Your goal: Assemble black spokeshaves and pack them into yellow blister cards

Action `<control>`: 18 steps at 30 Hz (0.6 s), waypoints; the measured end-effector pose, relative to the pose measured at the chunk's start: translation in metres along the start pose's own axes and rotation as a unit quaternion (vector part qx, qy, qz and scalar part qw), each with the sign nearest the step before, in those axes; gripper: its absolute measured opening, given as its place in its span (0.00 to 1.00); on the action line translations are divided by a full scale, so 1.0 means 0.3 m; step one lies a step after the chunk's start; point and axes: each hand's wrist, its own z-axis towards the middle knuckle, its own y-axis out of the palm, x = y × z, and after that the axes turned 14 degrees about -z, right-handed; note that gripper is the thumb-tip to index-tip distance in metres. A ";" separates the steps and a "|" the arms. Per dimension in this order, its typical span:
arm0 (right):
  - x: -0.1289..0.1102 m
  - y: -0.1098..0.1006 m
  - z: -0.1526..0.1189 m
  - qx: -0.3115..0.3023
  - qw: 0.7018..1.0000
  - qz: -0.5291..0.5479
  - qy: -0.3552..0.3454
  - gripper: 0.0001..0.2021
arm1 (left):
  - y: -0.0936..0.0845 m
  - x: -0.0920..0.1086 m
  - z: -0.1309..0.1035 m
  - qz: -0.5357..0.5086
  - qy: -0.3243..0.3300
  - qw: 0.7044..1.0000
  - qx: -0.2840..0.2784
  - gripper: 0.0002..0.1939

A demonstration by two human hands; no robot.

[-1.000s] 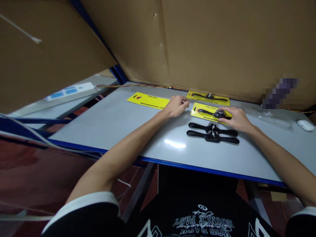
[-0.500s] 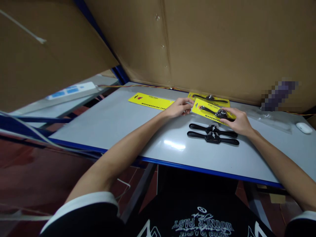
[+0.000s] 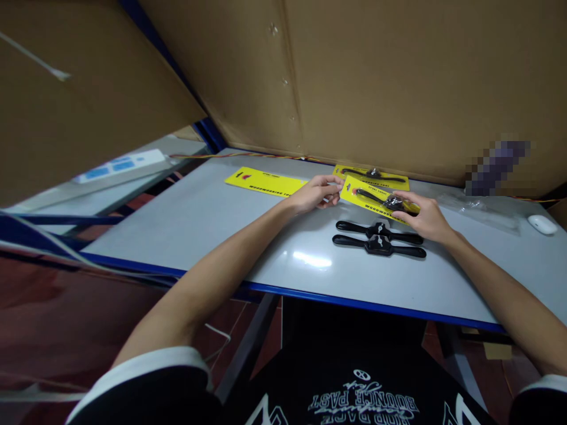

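A packaged spokeshave point(image 3: 376, 199), black on a yellow card, is tilted over the table between my hands. My right hand point(image 3: 424, 217) grips its right end, with fingers above and thumb below. At the card's left end, my left hand point(image 3: 316, 193) has its fingers curled, the tips pinching the card's edge. Two loose black spokeshaves point(image 3: 401, 237) point(image 3: 380, 245) lie side by side just in front. Behind the held package lies another carded spokeshave point(image 3: 374, 173). A yellow card point(image 3: 266, 182) with no tool visible on it lies partly behind my left hand.
Clear plastic wrapping point(image 3: 478, 211) and a white rounded case point(image 3: 542, 224) rest on the grey table point(image 3: 177, 218) at the right. A cardboard wall point(image 3: 376, 82) rises behind, with a twisted cable point(image 3: 257, 154) along its foot. A power strip point(image 3: 121, 165) sits at the left.
The view has shifted slightly. Both hands stay at the packaged spokeshave with almost no movement, and the things on the table keep their places.
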 end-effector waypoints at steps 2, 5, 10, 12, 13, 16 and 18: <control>-0.002 -0.001 -0.001 -0.005 1.000 -0.002 0.002 0.25 | -0.001 0.000 0.000 -0.003 -0.005 1.000 0.001 0.20; -0.005 -0.002 -0.002 -0.010 1.000 -0.003 0.005 0.25 | 0.000 -0.001 0.001 -0.010 -0.012 1.000 0.005 0.19; -0.010 -0.003 -0.003 -0.006 1.000 -0.007 0.002 0.24 | 0.009 0.001 -0.002 -0.034 -0.030 0.999 -0.006 0.19; -0.014 -0.004 -0.003 -0.003 1.000 -0.008 0.000 0.24 | 0.012 0.003 -0.003 -0.047 -0.038 0.998 -0.014 0.20; -0.016 -0.004 -0.003 -0.002 1.000 -0.008 0.000 0.24 | 0.014 0.004 -0.004 -0.055 -0.041 0.998 -0.017 0.21; -0.020 -0.004 -0.003 0.000 1.000 -0.011 -0.002 0.24 | 0.014 0.007 -0.006 -0.075 -0.046 0.996 -0.025 0.23; -0.020 -0.003 -0.003 0.001 1.000 -0.015 0.000 0.24 | 0.013 0.009 -0.007 -0.083 -0.044 0.995 -0.030 0.23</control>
